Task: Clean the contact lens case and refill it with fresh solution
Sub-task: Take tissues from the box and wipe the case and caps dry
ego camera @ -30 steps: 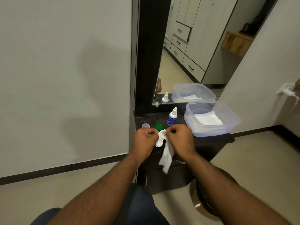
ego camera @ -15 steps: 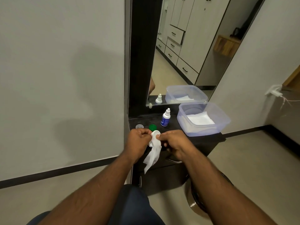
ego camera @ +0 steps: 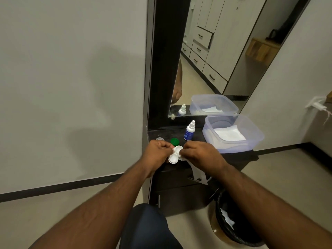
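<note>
The white lens case (ego camera: 175,155) is pinched over the dark shelf (ego camera: 239,157) by the left hand (ego camera: 157,151); a tissue (ego camera: 197,172) is gripped by the right hand (ego camera: 201,152). Behind: green cap (ego camera: 174,141), solution bottle (ego camera: 189,131), plastic tub (ego camera: 251,139).

A tall mirror (ego camera: 206,56) in a dark frame is seen at the upper centre, with drawers reflected in it. A bin (ego camera: 233,220) lined with a black bag is placed on the floor at the lower right. A white plug (ego camera: 317,105) is fixed at the right edge.
</note>
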### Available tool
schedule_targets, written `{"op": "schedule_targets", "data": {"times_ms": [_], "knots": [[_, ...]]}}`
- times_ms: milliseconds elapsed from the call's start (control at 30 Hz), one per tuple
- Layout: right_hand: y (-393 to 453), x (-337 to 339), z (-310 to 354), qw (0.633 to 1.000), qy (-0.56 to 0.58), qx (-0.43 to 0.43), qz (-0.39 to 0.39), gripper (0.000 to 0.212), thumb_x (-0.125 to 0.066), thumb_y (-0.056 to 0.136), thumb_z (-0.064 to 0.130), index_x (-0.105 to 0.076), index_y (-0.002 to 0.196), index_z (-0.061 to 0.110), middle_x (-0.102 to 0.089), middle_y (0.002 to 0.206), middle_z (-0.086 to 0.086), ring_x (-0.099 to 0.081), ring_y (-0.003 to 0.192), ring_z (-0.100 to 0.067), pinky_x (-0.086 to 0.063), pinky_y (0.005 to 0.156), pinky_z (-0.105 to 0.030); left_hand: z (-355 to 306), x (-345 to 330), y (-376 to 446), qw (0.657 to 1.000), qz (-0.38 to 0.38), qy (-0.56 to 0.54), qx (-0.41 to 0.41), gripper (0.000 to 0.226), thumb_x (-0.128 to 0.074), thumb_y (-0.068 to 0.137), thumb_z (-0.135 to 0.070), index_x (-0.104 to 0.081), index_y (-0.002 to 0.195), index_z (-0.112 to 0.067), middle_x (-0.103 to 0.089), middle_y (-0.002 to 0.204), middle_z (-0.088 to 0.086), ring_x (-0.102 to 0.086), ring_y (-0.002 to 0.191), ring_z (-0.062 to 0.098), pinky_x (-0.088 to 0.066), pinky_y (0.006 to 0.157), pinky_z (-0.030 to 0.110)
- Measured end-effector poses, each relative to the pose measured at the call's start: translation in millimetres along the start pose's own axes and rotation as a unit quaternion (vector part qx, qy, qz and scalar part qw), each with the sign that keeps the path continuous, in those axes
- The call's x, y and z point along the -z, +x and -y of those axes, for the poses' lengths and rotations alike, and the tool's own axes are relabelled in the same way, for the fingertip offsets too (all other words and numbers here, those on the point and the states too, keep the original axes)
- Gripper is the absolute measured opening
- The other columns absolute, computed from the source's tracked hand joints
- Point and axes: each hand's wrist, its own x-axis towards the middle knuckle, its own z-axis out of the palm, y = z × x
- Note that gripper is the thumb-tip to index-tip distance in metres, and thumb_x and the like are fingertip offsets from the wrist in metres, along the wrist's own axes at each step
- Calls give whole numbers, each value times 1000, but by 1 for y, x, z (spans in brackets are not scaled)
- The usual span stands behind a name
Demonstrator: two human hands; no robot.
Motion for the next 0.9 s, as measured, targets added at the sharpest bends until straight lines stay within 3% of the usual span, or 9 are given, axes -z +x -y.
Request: {"op": "schedule_targets", "data": {"times_ms": [100,400,533,667,900], "knots": [[-1,-4,0,1000,7,-21,-9,16,-75,76,16,-70,91,14,-65,83,-4,-62,73,-19,-52,58,-30,-1,1,1,1000,13,1,0,11,-65,83,-2,-73,83,-9,-72,86,14,-66,77,24,-56,79,44],[4,-17,11,972,150,-174,-40,14,-65,86,21,-72,95,12,-65,89,0,-57,78,-10,-40,67,-20,1,6,-9,998,38,-5,-52,10,-66,86,-4,-68,95,-3,-73,80,8,-69,74,15,-58,74,29],[7,-14,13,909,301,-286,-44,10,-68,83,16,-75,90,14,-67,85,6,-61,80,-6,-47,71,-18,0,9,-10,997,48,-6,-61,9,-67,85,-3,-66,94,-1,-70,67,7,-69,68,20,-60,73,34],[9,-11,16,831,417,-365,-42,7,-71,79,10,-75,80,15,-70,72,8,-63,66,-1,-46,61,-15,-3,10,-13,996,52,6,-75,11,-67,85,-3,-66,95,1,-70,68,7,-69,67,16,-59,71,30],[5,-15,28,797,437,-406,-98,14,-72,76,7,-74,69,19,-71,71,1,-65,67,-9,-48,61,-22,-1,9,-17,993,50,21,-101,11,-68,83,-2,-67,94,-1,-69,62,-2,-67,64,10,-56,71,22]]}}
